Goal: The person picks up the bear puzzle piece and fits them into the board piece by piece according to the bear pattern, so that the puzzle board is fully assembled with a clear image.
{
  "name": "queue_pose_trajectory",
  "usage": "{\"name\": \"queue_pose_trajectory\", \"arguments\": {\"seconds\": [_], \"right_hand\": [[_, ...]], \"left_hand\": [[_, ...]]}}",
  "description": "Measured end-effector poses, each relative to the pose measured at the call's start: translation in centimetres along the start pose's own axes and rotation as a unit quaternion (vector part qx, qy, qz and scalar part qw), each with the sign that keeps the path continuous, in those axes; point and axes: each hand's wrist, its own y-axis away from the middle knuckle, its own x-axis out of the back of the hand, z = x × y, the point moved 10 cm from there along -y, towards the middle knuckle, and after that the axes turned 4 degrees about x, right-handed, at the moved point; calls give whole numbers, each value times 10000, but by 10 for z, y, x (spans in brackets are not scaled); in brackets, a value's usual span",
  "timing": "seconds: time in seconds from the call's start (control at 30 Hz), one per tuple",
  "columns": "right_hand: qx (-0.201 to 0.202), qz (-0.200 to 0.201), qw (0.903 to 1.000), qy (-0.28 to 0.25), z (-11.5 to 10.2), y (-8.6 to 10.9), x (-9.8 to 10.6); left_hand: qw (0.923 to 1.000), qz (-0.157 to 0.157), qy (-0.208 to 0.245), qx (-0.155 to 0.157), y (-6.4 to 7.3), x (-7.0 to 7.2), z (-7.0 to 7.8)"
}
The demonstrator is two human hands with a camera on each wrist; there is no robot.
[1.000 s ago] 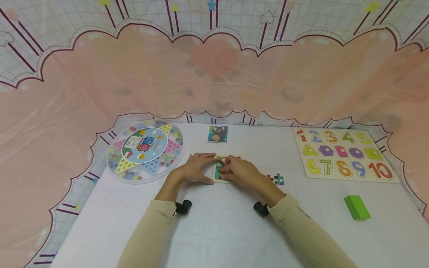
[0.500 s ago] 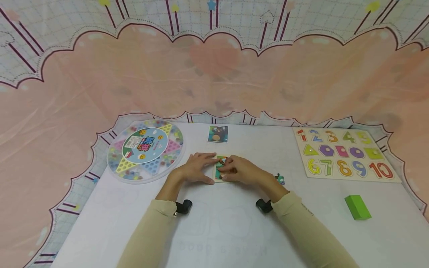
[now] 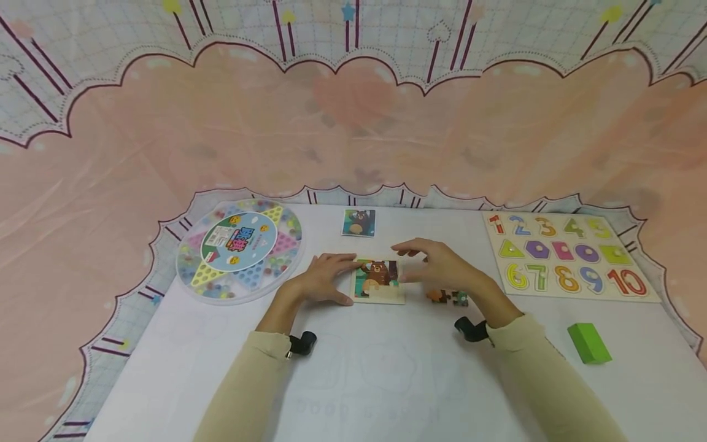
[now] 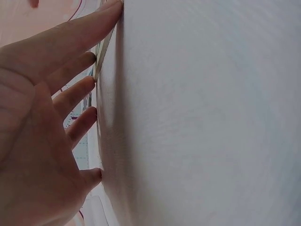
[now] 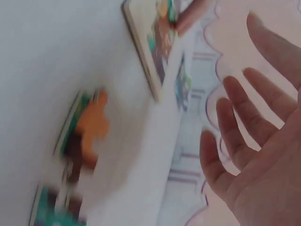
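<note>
A small wooden jigsaw board (image 3: 381, 301) lies mid-table, with a brown bear picture assembled over most of it and bare wood along its lower right. My left hand (image 3: 320, 279) rests at its left side, thumb and index fingertip touching the edge, fingers fairly straight in the left wrist view. Above and right of the board hovers my right hand (image 3: 442, 264), fingers spread and holding nothing. Beneath it, on the table, are an orange and brown jigsaw piece (image 5: 91, 127) and a teal one (image 5: 47, 207), blurred in the right wrist view.
A square bear picture card (image 3: 359, 222) lies behind the board. To the left is a round Chinese checkers set (image 3: 239, 250). A number and shape board (image 3: 569, 255) lies at right, with a green block (image 3: 589, 342) nearer the front.
My right hand has let go at the board, lifted and moved right, uncovering the bear picture and the loose pieces. My left hand has stayed in place.
</note>
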Motion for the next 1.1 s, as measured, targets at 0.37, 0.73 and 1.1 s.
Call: {"name": "queue_pose_trajectory", "arguments": {"seconds": [0.37, 0.73, 1.1], "right_hand": [[-538, 94, 9985, 87, 48, 47, 17], [-407, -22, 9980, 477, 70, 62, 6], [-242, -33, 9980, 585, 67, 58, 1]], "left_hand": [[9999, 23, -101, -64, -1, -2, 0], [10000, -15, -85, -45, 0, -2, 1], [10000, -15, -59, -51, 0, -4, -1]]}}
